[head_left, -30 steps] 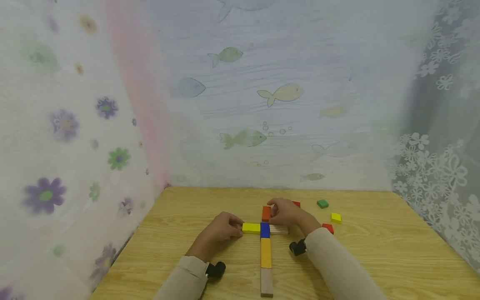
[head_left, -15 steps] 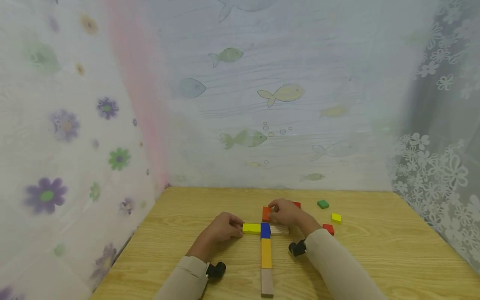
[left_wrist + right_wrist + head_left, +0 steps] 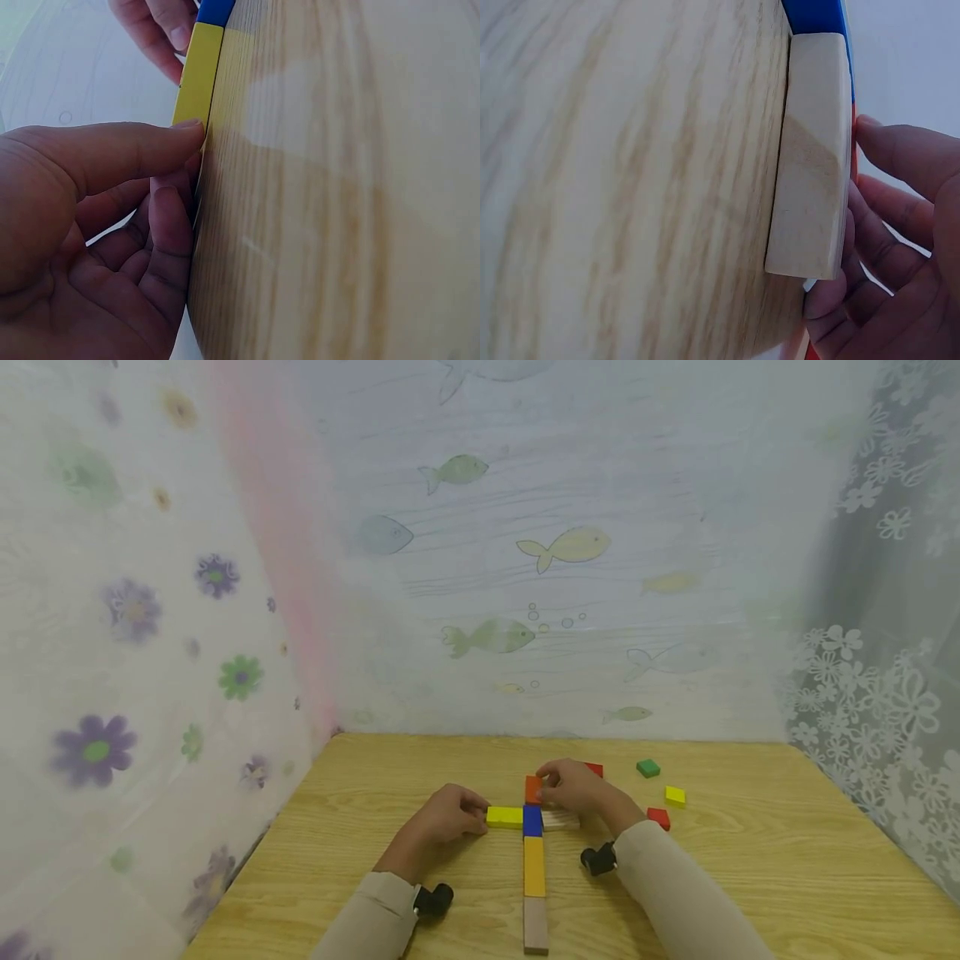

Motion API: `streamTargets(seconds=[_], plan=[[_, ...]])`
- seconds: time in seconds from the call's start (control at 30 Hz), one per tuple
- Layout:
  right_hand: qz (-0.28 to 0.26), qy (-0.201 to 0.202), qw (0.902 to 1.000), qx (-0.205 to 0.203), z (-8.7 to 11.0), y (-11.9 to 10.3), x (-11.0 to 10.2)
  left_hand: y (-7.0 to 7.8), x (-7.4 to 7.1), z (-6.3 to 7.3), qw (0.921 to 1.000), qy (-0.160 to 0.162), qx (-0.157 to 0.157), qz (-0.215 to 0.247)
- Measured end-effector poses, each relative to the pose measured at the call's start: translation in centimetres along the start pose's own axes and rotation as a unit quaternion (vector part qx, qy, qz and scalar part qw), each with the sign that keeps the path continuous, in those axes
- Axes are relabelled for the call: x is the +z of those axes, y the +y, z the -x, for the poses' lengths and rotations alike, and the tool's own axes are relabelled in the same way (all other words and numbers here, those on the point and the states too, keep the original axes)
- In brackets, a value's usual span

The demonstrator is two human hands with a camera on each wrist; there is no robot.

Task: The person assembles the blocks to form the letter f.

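Wooden blocks form a cross on the table. Its centre is a blue block (image 3: 532, 821), with a yellow block (image 3: 505, 817) to the left and a pale wood block (image 3: 561, 820) to the right. My left hand (image 3: 444, 815) pinches the yellow block's outer end between thumb and fingers; its thumb overlaps that end in the left wrist view. Beyond the blue block lies an orange-red block (image 3: 533, 789), which my right hand (image 3: 577, 786) grips from the right with thumb and index finger. Toward me run an orange-yellow block (image 3: 534, 867) and a greyish wood block (image 3: 536, 925).
Loose blocks lie at the right: a green block (image 3: 648, 768), a small yellow block (image 3: 675, 796) and a red block (image 3: 658, 818). Another red block (image 3: 594, 770) shows partly behind my right hand. A fish-patterned curtain (image 3: 555, 693) borders the wooden table's (image 3: 360, 760) far edge.
My right hand has drawn the orange-red block slightly toward me, up against the blue block's far end. The left hand stays at the yellow block.
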State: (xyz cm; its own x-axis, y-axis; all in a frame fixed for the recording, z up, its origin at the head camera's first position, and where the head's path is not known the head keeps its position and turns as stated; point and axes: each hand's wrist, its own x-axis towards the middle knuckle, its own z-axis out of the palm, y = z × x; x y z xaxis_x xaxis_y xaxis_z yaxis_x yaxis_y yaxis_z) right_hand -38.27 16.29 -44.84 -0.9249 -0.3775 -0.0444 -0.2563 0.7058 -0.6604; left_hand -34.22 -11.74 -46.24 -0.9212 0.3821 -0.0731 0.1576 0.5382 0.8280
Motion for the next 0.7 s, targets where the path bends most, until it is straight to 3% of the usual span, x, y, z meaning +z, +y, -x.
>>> streamTargets(seconds=[0.7], plan=[[0.005,-0.005,0.9999,-0.009,0.22,0.32,0.07,0.00,0.10,0.01,1.0000,0.000,0.000,0.006]])
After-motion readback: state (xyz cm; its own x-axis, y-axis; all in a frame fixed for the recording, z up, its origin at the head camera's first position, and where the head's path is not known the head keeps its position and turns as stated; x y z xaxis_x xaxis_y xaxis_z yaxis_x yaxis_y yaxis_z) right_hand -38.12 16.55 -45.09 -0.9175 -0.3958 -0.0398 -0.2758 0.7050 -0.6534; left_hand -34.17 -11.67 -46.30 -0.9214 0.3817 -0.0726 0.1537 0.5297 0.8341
